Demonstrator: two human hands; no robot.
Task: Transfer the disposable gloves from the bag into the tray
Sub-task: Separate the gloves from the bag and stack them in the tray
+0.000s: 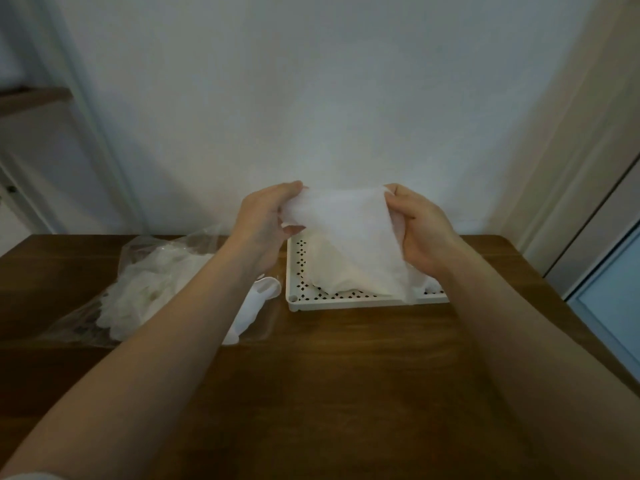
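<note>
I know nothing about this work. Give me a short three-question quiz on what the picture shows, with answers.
1. True or false: the thin white disposable glove is held by both the left hand and the right hand.
2. What lies directly below the held glove?
3. Where is the clear plastic bag: A, left of the tray; B, right of it?

Key: 1 true. 2 the white perforated plastic tray, with gloves already in it. 3 A, on the brown wooden table.

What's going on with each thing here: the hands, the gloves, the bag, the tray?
Left hand: pinching held glove.
Right hand: gripping same glove.
Thin white disposable glove: stretched above tray.
White perforated plastic tray: holds gloves.
Clear plastic bag: lying open, gloves inside.
</note>
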